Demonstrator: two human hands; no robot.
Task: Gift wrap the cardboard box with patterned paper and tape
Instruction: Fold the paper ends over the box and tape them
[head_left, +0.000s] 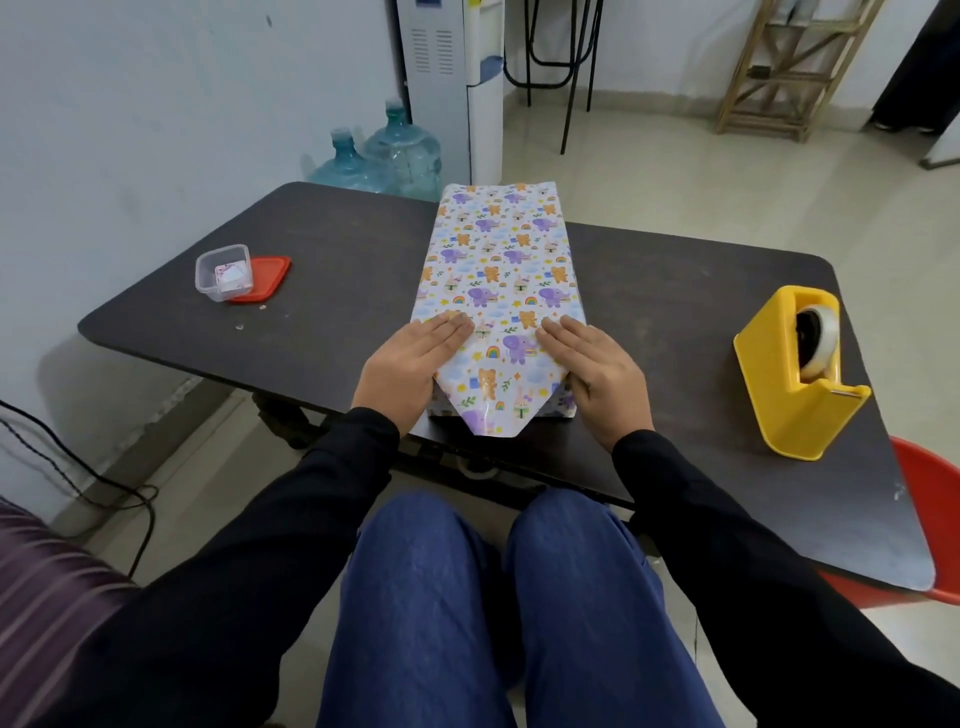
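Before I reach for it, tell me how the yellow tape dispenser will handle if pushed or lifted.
The yellow tape dispenser looks chunky with a broad flat base, so it probably slides rather than tips. Its rigid plastic shell should not flex. The tape roll sits in an open slot, so it might turn or lift out if tilted.

The box (498, 291), covered in animal-print paper, lies lengthwise mid-table, near flap folded to a point.
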